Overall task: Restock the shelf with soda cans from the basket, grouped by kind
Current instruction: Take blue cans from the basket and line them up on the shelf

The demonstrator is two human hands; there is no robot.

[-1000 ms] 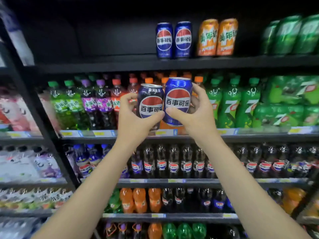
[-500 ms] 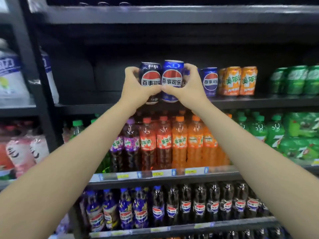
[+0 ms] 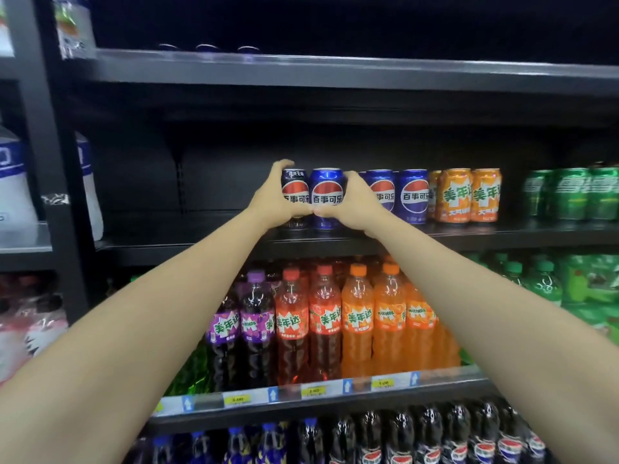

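Observation:
My left hand (image 3: 271,202) grips a black Pepsi can (image 3: 294,190). Beside it, my right hand (image 3: 358,204) grips a blue Pepsi can (image 3: 327,192). Both cans stand side by side at the shelf board (image 3: 187,241), their bases at its surface; whether they rest on it I cannot tell. Directly right of them stand two blue Pepsi cans (image 3: 413,195), then orange Mirinda cans (image 3: 469,195), then green Sprite cans (image 3: 569,194). The basket is out of view.
The shelf stretch left of my hands is bare up to a black upright post (image 3: 50,162). Below are purple, red and orange Mirinda bottles (image 3: 335,326). Can tops (image 3: 206,47) show on the shelf above. White packs (image 3: 13,192) sit in the left bay.
Both hands rose with the two cans from in front of the bottle shelf up to the can shelf, and now hold them at the board just left of the blue Pepsi cans.

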